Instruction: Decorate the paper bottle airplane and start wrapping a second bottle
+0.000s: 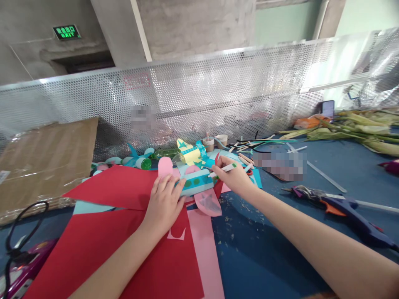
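Observation:
A light-blue paper model airplane (204, 179) with dark green round spots along a blue band lies in front of me, pink paper pieces around it. My left hand (164, 200) is closed over its left end, fingers bent across it and thumb along the near side. In my right hand (233, 174) is a white marker pen (230, 167) with a green mark, pinched between thumb and fingers. Its tip is at the airplane's right end; whether it touches cannot be made out. A pink star-marked wing (207, 202) sticks out toward me.
Red paper sheets (124, 249) and a pink sheet (204, 253) lie under my left arm. A blue glue gun (346, 211) rests at right, corn husks (358, 128) behind. A yellow-and-blue model (190, 155) and paper cups (208, 144) stand beyond. Cardboard (46, 158) and a power strip (34, 265) are left.

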{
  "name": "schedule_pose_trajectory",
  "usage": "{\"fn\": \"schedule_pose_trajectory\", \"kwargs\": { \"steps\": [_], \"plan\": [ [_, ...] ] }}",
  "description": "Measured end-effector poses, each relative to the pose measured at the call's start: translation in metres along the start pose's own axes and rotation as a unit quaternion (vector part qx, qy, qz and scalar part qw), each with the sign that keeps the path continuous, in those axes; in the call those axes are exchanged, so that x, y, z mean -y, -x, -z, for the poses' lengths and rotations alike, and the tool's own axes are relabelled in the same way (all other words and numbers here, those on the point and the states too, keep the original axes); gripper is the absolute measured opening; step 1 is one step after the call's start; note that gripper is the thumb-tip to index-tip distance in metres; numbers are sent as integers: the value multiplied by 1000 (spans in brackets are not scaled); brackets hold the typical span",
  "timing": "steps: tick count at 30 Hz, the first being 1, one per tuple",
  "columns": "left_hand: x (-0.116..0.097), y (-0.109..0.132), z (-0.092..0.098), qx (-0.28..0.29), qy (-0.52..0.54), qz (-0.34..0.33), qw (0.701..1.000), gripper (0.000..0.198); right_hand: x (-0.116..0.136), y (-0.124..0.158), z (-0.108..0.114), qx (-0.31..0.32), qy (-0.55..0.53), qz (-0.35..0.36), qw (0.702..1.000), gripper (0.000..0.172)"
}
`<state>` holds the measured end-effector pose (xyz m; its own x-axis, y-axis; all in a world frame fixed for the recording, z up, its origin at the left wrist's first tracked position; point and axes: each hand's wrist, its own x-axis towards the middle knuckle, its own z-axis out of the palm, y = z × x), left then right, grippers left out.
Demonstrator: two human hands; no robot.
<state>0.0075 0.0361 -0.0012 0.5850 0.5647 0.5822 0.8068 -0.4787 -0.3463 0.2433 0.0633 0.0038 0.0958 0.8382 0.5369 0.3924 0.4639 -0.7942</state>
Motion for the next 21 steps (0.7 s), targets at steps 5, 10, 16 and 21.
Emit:
{"fn": "schedule_pose_trajectory", "kwargs": {
  "steps": [5,10,16,21],
  "plan": [
    [0,0,0,-2,4,3,1000,35,-2,0,-1,-2,9,-5,1000,24],
    [0,0,-1,-1,14,8,1000,35,-3,0,-1,2,6,-1,1000,24],
    [0,0,-1,0,9,4,1000,35,-5,-1,-1,2,5,3,1000,22],
    [0,0,0,-6,0,-5,1000,36,-6,-1,-1,8,9,-6,1000,22]
  ]
}}
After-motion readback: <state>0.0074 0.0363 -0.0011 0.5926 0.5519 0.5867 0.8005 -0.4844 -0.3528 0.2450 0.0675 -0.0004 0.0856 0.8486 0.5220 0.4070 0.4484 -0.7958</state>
